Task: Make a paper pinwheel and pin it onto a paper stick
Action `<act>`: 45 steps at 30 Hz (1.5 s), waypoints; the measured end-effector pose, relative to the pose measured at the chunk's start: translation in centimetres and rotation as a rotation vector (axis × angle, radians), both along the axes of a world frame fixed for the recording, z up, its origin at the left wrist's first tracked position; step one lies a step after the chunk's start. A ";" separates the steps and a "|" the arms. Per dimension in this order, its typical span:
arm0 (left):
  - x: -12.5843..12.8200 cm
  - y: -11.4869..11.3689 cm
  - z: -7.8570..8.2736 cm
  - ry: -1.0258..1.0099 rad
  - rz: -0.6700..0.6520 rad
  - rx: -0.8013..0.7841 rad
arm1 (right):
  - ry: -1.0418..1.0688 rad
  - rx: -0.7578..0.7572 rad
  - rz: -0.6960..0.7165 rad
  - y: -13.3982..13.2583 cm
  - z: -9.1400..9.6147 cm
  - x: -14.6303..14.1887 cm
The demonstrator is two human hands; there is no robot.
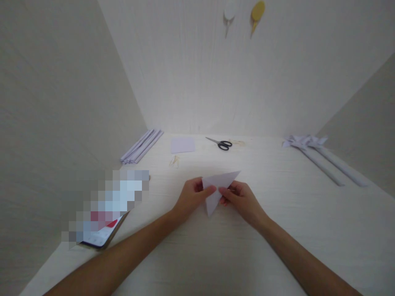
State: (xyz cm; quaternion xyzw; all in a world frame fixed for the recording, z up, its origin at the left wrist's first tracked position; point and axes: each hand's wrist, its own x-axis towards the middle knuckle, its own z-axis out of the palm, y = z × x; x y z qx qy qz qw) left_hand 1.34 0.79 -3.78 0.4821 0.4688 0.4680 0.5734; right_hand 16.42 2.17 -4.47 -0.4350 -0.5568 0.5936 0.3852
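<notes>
A pale sheet of paper (219, 180), folded into a triangular shape, is held up just above the white table (185, 263). My left hand (195, 193) pinches its left side, thumb on the front face. On the right, my right hand (237, 196) grips the paper between thumb and fingers, the two thumb tips close together near the middle. One point of the paper sticks out to the upper right and another hangs down. Some fingers of both hands are hidden behind it.
Scissors (222, 144), a flat lilac paper (183, 145) and thin sticks or bands (174, 161) lie beyond my hands. Paper tubes (142, 147) are at left, a phone (101, 236) nearer me. Two paper rods with pinwheel-like tops (324, 158) lie right. Walls enclose the table; two hooks (258, 11) hang behind.
</notes>
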 end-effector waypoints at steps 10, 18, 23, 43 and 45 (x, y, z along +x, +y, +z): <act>0.0 -0.3 -0.4 -0.070 -0.003 -0.053 | -0.004 0.044 -0.053 -0.6 -0.2 -0.4; -0.4 -0.2 -0.3 -0.205 -0.177 -0.077 | 0.057 0.022 0.039 -0.7 -1.1 -0.1; -0.3 -0.2 -0.4 -0.449 -0.274 -0.201 | 0.052 0.128 0.033 1.0 -0.5 0.5; -0.5 0.0 -0.2 -0.381 -0.217 -0.191 | -1.049 0.494 -0.342 18.3 0.9 0.3; -0.5 0.0 -0.2 -0.393 -0.213 -0.188 | -1.055 0.472 -0.331 18.6 0.6 0.3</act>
